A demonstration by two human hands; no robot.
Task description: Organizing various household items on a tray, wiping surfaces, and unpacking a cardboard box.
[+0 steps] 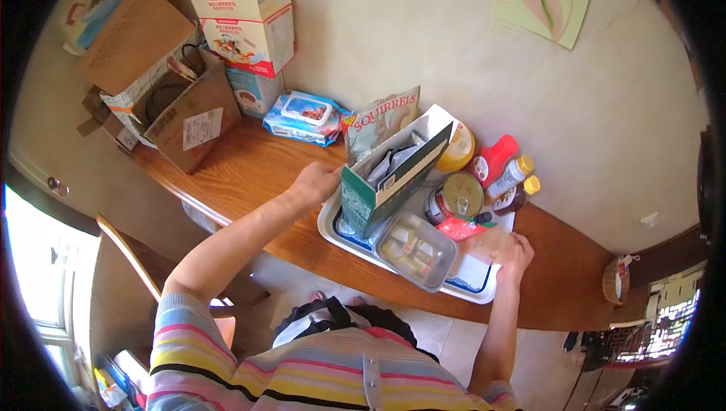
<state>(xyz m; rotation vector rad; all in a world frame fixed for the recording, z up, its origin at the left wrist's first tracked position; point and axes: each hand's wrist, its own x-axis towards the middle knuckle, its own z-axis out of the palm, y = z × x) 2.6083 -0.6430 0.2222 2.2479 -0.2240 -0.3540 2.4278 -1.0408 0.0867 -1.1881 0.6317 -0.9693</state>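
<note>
A white serving tray with a blue patterned border (475, 292) lies on the wooden table. My left hand (316, 185) closes on its left end, with fingertips partly hidden behind a green carton (358, 207). At the right end, my right hand (513, 258) grips the rim, close to a red and clear plastic packet (462, 228). The open-topped carton has pouches inside. In front of it, a lidded clear plastic container (417, 252) holds several small wrapped pieces. A pull-tab can (460, 195), a red bottle (496, 158), a white bottle (510, 177) and a dark bottle (515, 196) stand behind.
A Three Squirrels snack bag (383, 122) and a yellow-lidded tub (458, 147) stand by the wall. Leftward are a wipes pack (306, 118), a cardboard box (195, 119) and a white-red carton (247, 31). A wicker basket (615, 280) sits right. A chair (130, 258) is lower left.
</note>
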